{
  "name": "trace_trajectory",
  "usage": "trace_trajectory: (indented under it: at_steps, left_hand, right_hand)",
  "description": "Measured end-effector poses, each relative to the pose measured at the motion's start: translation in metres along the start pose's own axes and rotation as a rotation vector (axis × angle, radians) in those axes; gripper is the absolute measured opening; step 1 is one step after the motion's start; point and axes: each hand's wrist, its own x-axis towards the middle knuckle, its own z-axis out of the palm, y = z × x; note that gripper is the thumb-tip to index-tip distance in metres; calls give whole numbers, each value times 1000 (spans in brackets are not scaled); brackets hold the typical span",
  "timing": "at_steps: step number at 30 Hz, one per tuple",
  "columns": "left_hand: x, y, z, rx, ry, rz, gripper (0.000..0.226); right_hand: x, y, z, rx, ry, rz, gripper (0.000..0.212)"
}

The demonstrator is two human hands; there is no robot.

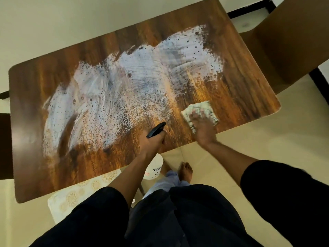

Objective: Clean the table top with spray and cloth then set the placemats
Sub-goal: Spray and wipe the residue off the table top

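White plastic spray bottle (153, 168), label reading "KISS", gripped by left hand (151, 141); right hand (203, 127) flat on patterned cloth (199, 111) upon wooden table (240, 77).

The rounded brown wood-grain table top (240, 68) looks smooth and glossy, filmed across its middle with streaky white spray residue (110, 82); at its near edge lie a soft pale patterned cloth (204, 107) and a white plastic spray bottle (154, 166) with a matt black trigger head
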Motion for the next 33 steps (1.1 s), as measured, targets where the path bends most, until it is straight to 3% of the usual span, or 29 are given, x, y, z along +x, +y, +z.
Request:
trace_trajectory:
  at_steps: [2, 4, 10, 16, 24, 27, 30, 33]
  left_hand:
    - [6, 7, -5, 10, 10, -36, 31]
    - [10, 16, -10, 26, -17, -8, 6]
    - [38, 28, -19, 85, -39, 17, 29]
    - [54, 47, -5, 153, -84, 29, 32]
    - [73, 76, 44, 98, -41, -12, 30]
    - [80, 87, 63, 73, -22, -27, 30]
    - [87, 101, 82, 38, 23, -50, 25]
    - [96, 114, 98, 35, 42, -58, 26]
  right_hand:
    - [-2, -38, 14, -13, -64, -136, 81]
    - [-6, -65, 29, -41, -178, -265, 74]
    - [10, -44, 28, -6, -244, -399, 76]
    - [47, 7, 0, 58, -105, -156, 78]
    - [124, 119, -75, 84, -8, 123, 62]
    - [150, 135, -99, 109, -7, 229, 70]
    - [156, 115, -97, 4, 35, 265, 88]
    - [145, 85, -73, 16, 6, 85, 85]
